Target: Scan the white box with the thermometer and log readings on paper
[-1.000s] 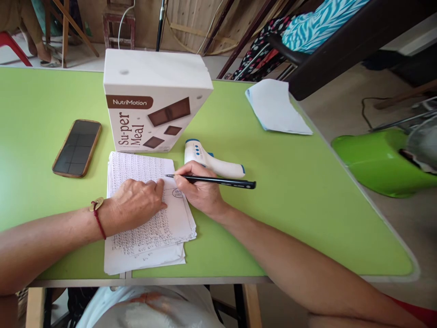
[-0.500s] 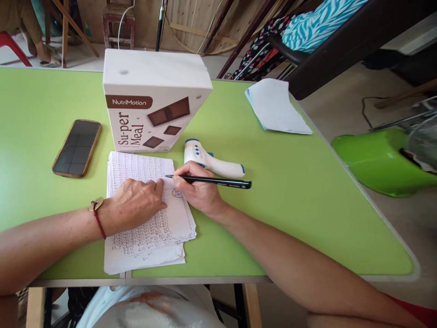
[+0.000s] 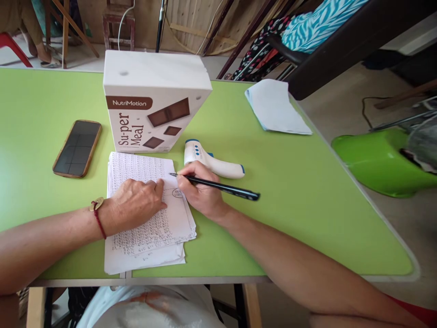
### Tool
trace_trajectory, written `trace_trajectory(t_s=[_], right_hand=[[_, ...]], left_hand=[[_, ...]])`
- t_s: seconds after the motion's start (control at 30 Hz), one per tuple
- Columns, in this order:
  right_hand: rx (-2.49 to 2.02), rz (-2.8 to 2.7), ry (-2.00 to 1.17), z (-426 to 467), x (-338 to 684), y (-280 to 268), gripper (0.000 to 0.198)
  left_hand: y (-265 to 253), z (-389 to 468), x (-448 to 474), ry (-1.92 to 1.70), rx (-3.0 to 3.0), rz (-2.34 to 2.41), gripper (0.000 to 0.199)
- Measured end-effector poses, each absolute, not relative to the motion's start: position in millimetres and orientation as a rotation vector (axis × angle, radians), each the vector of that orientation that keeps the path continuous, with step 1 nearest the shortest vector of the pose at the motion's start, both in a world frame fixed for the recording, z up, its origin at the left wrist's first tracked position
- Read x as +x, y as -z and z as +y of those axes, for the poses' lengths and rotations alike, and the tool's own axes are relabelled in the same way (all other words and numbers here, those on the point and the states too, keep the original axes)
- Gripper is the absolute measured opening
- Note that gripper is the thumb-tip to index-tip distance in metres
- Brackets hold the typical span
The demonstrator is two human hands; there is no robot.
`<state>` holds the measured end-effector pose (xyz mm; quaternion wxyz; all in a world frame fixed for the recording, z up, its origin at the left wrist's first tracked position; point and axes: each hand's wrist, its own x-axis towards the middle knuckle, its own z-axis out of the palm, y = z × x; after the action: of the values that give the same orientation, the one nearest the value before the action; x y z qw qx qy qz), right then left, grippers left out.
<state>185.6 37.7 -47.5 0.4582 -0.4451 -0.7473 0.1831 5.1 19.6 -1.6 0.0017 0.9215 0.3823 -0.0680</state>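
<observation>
A stack of handwritten paper sheets (image 3: 143, 164) lies before me, dense with small writing. My left hand (image 3: 136, 205) rests on top of it, palm down, with the fingers loosely bent and the thumb apart; nothing is held in it. In my right hand (image 3: 201, 191) a black pen (image 3: 228, 187) is gripped near its tip. The pen tip is over the upper right part of the top sheet; whether it touches the paper I cannot tell. A small circled note shows just below it. Behind my right hand lies a white and blue infrared thermometer (image 3: 225, 168).
A white NutriMotion box (image 3: 157, 100) stands right behind the papers. To the left lies a phone (image 3: 78, 148) in a brown case. Folded paper (image 3: 276, 107) is at the back right of the green table (image 3: 307, 205). A green plastic stool (image 3: 375, 159) stands beyond the right edge.
My right hand has shifted slightly to the right with the pen, whose back end has swung lower. The left hand stays where it was on the papers.
</observation>
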Motion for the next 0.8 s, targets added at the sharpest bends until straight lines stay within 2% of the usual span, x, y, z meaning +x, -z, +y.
trace_trajectory(t_s=[0.1, 0.27, 0.57, 0.67, 0.73, 0.77, 0.8], right_hand=[[-1.01, -1.828, -0.288, 35.3, 187.3, 45.2, 0.005], [-0.785, -2.028, -0.032, 40.5, 197.5, 36.1, 0.021], [-1.201, -2.712, 0.062, 34.8, 216.8, 17.3, 0.037], [-1.227, -2.789, 0.138, 34.2, 213.9, 23.9, 0.039], [-1.204, -2.824, 0.183, 34.5, 212.6, 26.2, 0.039], [-1.19, -2.838, 0.197, 34.6, 212.6, 25.8, 0.04], [-1.181, -2.844, 0.205, 34.8, 213.3, 24.3, 0.04]], left_hand=[[0.4, 19.7, 4.9, 0.231, 2.88, 1.201, 0.041], [-4.3, 20.8, 4.3, 0.302, 2.821, 1.234, 0.041], [-11.9, 24.4, 0.0, 0.097, 2.622, 1.304, 0.029], [-15.7, 38.7, -20.2, -0.133, 2.492, 1.471, 0.016], [-15.3, 51.4, -39.2, -0.345, 2.36, 1.705, 0.015], [-13.6, 57.9, -48.7, -0.512, 2.246, 1.837, 0.019], [-10.8, 64.3, -57.2, -0.869, 1.926, 1.905, 0.03]])
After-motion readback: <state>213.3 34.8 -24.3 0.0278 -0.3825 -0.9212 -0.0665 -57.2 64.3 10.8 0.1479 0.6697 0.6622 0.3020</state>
